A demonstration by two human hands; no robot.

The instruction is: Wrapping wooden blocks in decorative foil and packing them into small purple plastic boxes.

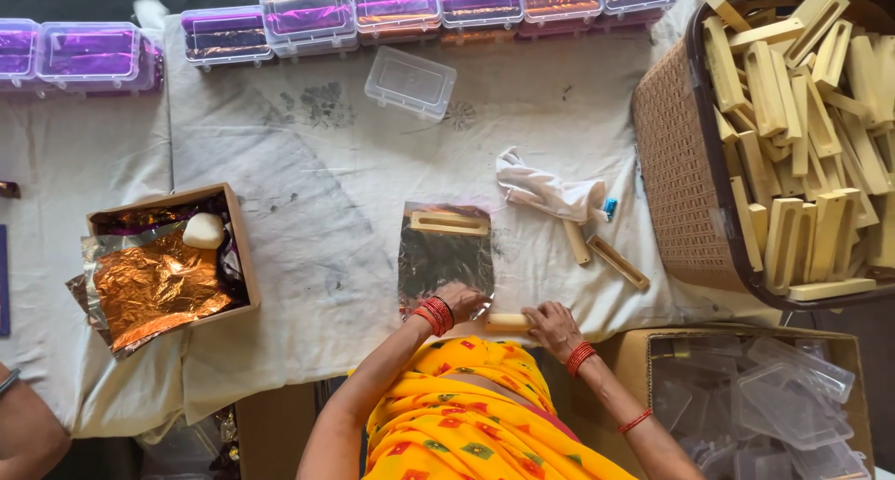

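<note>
Looking down from above, we see a table draped in white cloth point(308, 256). At far left a box point(238, 247) holds orange foil point(158, 284) and a white lump point(203, 230). Along the far edge runs a row of clear cases point(308, 19) filled with purple and orange foil, with one empty case point(410, 82) lying just in front of them.

At the near edge in the middle lies a silver foil sheet point(446, 256), and a wooden piece point(450, 223) rests across its far end. Our left hand point(460, 302) presses flat on the sheet's near edge, fingers together. Just right of it, a pale wooden stick point(508, 322) lies between the two hands; our right hand point(552, 326) pinches the stick's right end, fingers curled over it.

Farther right lie a white rag point(550, 193) and two loose wooden pieces point(615, 261). A brown basket point(676, 172) heaped with wooden pieces stands at far right, and a carton point(634, 349) of clear lids sits beneath it.
</note>
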